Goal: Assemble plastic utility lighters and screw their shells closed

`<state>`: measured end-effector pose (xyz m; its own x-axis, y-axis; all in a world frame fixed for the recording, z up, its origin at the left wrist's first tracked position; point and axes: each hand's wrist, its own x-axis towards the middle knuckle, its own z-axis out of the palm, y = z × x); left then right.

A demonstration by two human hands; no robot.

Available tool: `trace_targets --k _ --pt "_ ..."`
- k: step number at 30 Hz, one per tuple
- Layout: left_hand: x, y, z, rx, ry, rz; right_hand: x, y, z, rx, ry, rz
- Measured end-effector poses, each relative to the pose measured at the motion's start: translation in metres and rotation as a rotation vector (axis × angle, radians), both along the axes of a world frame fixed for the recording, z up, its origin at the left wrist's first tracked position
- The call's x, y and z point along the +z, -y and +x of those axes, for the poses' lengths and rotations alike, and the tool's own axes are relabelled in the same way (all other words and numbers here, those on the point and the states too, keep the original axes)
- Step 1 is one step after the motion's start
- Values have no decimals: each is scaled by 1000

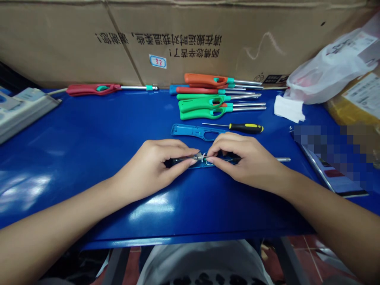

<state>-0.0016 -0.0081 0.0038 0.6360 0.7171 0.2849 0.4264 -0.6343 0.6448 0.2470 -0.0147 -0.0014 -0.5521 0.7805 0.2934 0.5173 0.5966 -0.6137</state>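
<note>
Both my hands rest on the blue table (89, 158) over an opened blue lighter (204, 163) that lies flat, its metal tube (282, 160) pointing right. My left hand (154, 166) pinches the lighter's inner parts at the left end. My right hand (246, 158) pinches a small white piece at the lighter's middle, fingertips almost touching the left hand's. Just behind my hands lies the lighter's loose blue shell half (190, 130). A black-and-yellow screwdriver (240, 127) lies beside that half.
Several green, orange and red long lighters (213, 99) are piled at the back, and one red lighter (97, 89) lies apart at the left. A cardboard box (178, 35) forms the back wall. A power strip (23, 107) sits left; a plastic bag (329, 71) and folded white paper (287, 109) sit right.
</note>
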Motion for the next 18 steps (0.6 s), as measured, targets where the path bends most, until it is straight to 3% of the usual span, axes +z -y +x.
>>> trace_targets --k 13,18 --pt "-2 0 1 -49 -10 1 0 -3 -1 65 -32 22" --pt "-3 2 1 -28 -19 88 1 -2 0 41 11 31"
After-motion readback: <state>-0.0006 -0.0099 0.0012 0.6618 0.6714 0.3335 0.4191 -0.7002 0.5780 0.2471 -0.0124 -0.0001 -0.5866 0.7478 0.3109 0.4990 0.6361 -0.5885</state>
